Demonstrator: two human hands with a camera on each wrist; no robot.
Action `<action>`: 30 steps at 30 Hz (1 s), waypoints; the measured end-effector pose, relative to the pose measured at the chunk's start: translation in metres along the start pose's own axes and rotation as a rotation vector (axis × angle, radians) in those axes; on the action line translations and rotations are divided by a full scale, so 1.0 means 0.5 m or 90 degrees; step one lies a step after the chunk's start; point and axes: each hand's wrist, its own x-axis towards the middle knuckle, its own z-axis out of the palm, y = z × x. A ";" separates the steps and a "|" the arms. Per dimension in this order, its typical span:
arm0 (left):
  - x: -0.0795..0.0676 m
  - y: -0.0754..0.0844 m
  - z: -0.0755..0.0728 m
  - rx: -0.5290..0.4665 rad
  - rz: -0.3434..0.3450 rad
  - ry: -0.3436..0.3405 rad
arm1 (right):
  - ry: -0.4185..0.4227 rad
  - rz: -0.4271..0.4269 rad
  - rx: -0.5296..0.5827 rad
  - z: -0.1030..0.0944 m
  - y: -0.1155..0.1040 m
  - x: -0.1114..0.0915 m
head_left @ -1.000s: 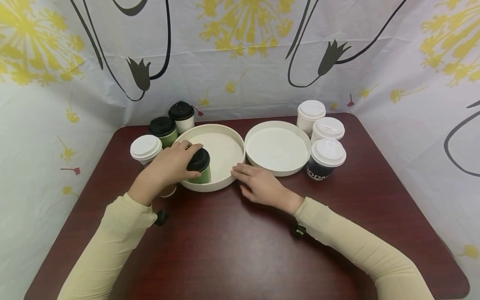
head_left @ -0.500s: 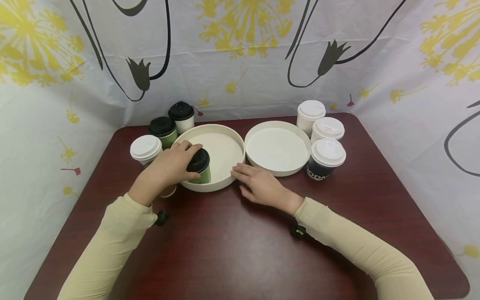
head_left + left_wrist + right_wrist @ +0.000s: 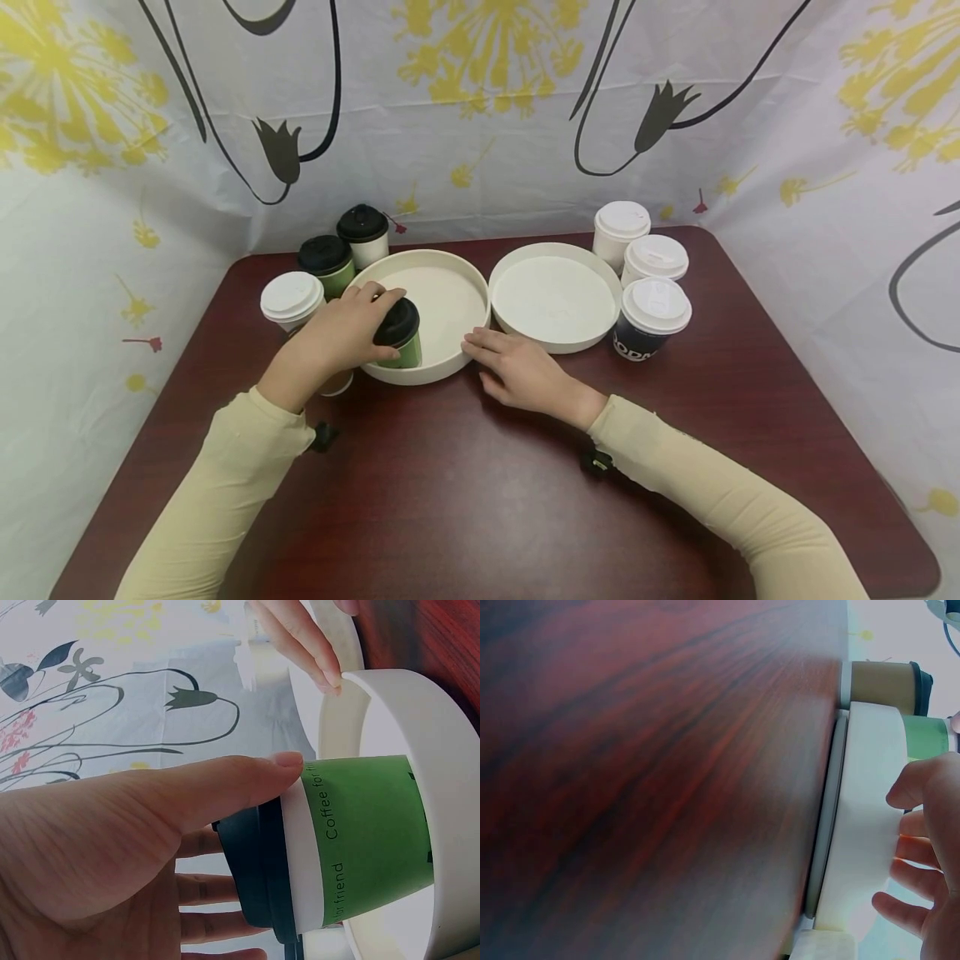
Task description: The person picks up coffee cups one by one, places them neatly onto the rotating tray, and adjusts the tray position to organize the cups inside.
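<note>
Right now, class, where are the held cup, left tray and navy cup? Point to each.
Held cup (image 3: 367, 840), left wrist view: its green side.
Left tray (image 3: 448, 310), head view: its bare floor.
Navy cup (image 3: 641, 336), head view: its dark side.

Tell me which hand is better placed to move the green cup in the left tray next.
The left hand, most likely: its thumb and fingers hold the green cup from opposite sides. The right hand has only fingertips at the rim of the left tray, so steadying seems its better job.
</note>
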 end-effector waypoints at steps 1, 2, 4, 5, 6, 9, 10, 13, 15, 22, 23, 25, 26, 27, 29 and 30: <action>0.000 0.000 0.000 0.000 0.000 0.000 | 0.000 0.000 0.000 0.000 0.000 0.000; 0.001 0.000 0.000 0.000 0.000 0.000 | 0.000 0.001 -0.001 0.001 0.000 0.000; 0.001 0.000 0.000 0.000 -0.001 -0.002 | 0.000 0.001 0.000 0.001 0.001 0.000; 0.001 0.000 0.000 0.000 -0.002 -0.004 | 0.000 0.001 0.000 0.001 0.001 0.000; 0.001 0.000 0.000 -0.001 -0.003 -0.005 | 0.001 0.000 0.001 0.001 0.001 0.000; 0.002 0.000 0.001 -0.004 -0.006 -0.006 | 0.001 0.000 0.002 0.000 0.000 0.000; 0.001 0.001 0.002 -0.004 -0.006 -0.003 | 0.000 0.000 0.001 0.000 0.000 0.000; -0.001 0.006 0.001 0.001 0.004 0.022 | -0.004 0.001 -0.004 0.000 -0.001 0.000; -0.005 0.013 0.000 0.007 0.023 0.055 | -0.006 0.002 -0.007 0.000 -0.002 -0.001; -0.026 0.059 0.005 0.016 0.122 0.180 | -0.009 0.005 -0.011 0.001 -0.003 -0.001; -0.030 0.067 0.007 0.018 0.131 0.196 | -0.009 0.005 -0.012 0.001 -0.003 -0.001; -0.039 0.083 0.014 0.032 0.144 0.229 | -0.008 0.006 -0.012 0.002 -0.003 -0.001; -0.044 0.091 0.018 0.041 0.146 0.248 | -0.007 0.005 -0.011 0.002 -0.003 -0.001; -0.049 0.099 0.024 0.049 0.147 0.264 | -0.007 0.005 -0.012 0.002 -0.003 -0.001; -0.059 0.115 0.037 0.063 0.147 0.288 | -0.007 0.004 -0.011 0.003 -0.002 -0.002; -0.064 0.122 0.045 0.066 0.147 0.295 | -0.007 0.004 -0.011 0.003 -0.002 -0.002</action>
